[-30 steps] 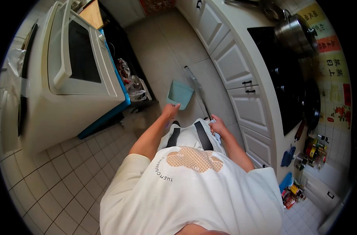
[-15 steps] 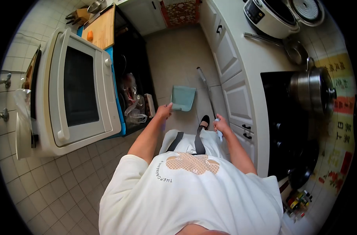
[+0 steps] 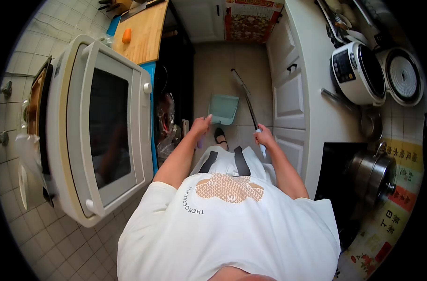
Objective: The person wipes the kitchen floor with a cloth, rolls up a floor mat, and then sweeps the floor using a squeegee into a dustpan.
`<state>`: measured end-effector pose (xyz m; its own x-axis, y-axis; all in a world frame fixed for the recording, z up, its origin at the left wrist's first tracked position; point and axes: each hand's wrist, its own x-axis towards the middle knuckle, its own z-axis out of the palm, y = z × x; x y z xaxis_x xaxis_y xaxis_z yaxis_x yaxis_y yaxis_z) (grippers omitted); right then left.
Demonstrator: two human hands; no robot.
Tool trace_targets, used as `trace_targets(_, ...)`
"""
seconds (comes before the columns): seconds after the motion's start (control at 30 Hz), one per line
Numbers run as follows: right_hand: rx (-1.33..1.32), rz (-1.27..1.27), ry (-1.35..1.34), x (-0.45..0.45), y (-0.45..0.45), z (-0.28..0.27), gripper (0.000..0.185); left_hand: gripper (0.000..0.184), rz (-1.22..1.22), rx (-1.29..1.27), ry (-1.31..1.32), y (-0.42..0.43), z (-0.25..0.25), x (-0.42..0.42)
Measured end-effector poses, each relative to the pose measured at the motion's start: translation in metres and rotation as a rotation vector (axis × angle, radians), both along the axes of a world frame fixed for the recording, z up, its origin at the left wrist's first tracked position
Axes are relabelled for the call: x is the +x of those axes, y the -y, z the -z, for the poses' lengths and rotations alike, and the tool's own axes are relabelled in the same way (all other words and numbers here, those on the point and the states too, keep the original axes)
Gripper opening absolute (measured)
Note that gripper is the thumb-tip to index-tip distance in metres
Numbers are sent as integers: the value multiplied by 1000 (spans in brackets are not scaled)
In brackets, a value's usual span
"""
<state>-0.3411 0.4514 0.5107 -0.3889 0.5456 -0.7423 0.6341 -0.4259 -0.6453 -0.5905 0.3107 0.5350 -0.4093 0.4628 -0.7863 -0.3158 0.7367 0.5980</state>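
My left hand [image 3: 202, 125] is closed around the handle of a pale green dustpan [image 3: 224, 107], whose pan is held out ahead over the tiled floor. Fingers of my right hand [image 3: 263, 136] wrap the light-coloured grip of a long-handled broom [image 3: 251, 108]. The broom's dark pole slants forward to a thin head beyond the dustpan, on its right. Whether the pan touches the floor I cannot tell. One dark shoe [image 3: 220, 136] shows between my hands.
A white oven [image 3: 109, 131] stands on the left, beside a cutting board [image 3: 141, 40] with a carrot [image 3: 127, 35]. White cabinets [image 3: 288, 110] line the right side. Above them are a rice cooker [image 3: 356, 72], a black cooktop [image 3: 337, 164] and a steel pot [image 3: 374, 175].
My body has moved forward along the floor, so the oven, rice cooker and pot sit lower in view. Dustpan and broom moved along in my hands, and the broom head swung slightly left.
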Motion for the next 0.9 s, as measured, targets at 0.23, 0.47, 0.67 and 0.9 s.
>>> trace_targets(0.23, -128, 81, 35, -68, -41, -30, 65, 34, -1, -20, -7, -48, -1, -47)
trace_targets(0.47, 382, -361, 221, -99, -138, 35, 59, 34, -74, -51, 5, -80, 9, -78)
trace_targets(0.67, 408, -490, 282, -191, -246, 43, 59, 37, -107, -164, -26, -100, 26, -100)
trace_targets(0.9, 467, -660, 253, -295, -338, 73, 52, 37, -229, -248, 67, -131, 27, -113)
